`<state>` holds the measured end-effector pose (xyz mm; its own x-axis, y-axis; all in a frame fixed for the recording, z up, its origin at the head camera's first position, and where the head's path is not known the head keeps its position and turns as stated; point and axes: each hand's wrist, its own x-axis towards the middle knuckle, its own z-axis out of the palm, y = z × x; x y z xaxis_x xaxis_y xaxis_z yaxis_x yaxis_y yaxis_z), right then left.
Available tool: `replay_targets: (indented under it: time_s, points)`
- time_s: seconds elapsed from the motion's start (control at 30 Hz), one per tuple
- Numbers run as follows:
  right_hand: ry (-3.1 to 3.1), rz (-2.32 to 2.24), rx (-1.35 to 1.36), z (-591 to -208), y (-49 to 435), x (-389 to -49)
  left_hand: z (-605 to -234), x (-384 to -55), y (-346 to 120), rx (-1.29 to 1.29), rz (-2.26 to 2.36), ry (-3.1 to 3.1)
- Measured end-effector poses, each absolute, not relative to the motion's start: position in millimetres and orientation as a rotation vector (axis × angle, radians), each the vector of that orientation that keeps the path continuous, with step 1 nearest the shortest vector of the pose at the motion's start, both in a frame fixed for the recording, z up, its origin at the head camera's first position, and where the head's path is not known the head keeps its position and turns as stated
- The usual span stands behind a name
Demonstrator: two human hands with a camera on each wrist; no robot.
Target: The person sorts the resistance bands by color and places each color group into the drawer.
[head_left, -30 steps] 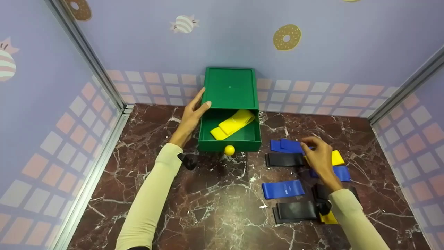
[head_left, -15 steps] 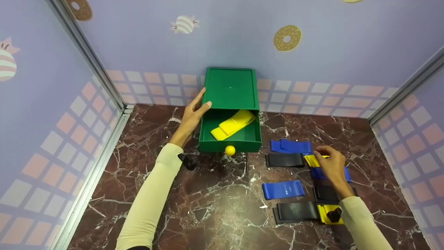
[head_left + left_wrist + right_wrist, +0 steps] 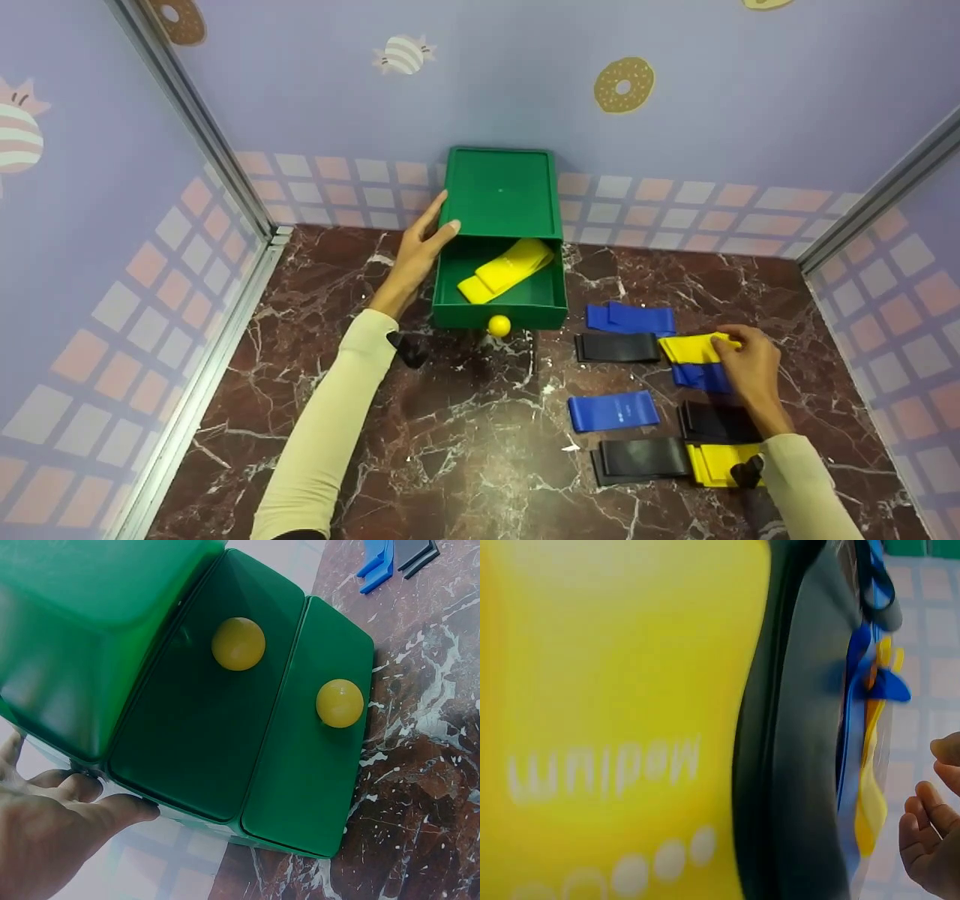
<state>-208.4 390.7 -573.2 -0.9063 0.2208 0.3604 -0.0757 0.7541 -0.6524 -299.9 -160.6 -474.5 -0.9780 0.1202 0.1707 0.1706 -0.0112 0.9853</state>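
My left hand (image 3: 416, 255) lies along the left side of a green drawer box (image 3: 501, 191), thumb at its top front edge. In the left wrist view, the fingers (image 3: 120, 810) are beside the box. Its pulled-out top drawer (image 3: 450, 306) bears a folded yellow resistance band (image 3: 510, 271). My right hand (image 3: 752, 364) is over the right end of another yellow band (image 3: 686, 349), atop a blue band (image 3: 697, 376). In the right wrist view, a gap shows between the loosely bent right fingers (image 3: 930, 814) and the stacked bands; nothing is in them.
Left of that stack lie a blue band (image 3: 637, 318) and a black band (image 3: 619, 347). Nearer me are another blue band (image 3: 613, 411), black bands (image 3: 645, 459) (image 3: 712, 422) and a yellow band (image 3: 724, 463). Purple walls (image 3: 495, 90) enclose the marble surface (image 3: 465, 450).
My right hand has moved rightward and slightly toward me, from the far blue band to the right end of the yellow one. My left hand and the drawer have stayed in place.
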Motion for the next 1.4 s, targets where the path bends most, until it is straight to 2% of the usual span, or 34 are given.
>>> replay_targets:
  time_s: [0.77, 1.4]
  points:
    - [-2.725, 1.026, -0.324, -589.1, 431.5, -205.0, -474.3, -301.0, -159.8, -0.321, -2.203, -2.164]
    - [-2.678, 1.000, -0.418, -587.1, 422.8, -206.0, -474.1, -300.7, -159.8, -0.302, -2.211, -2.168]
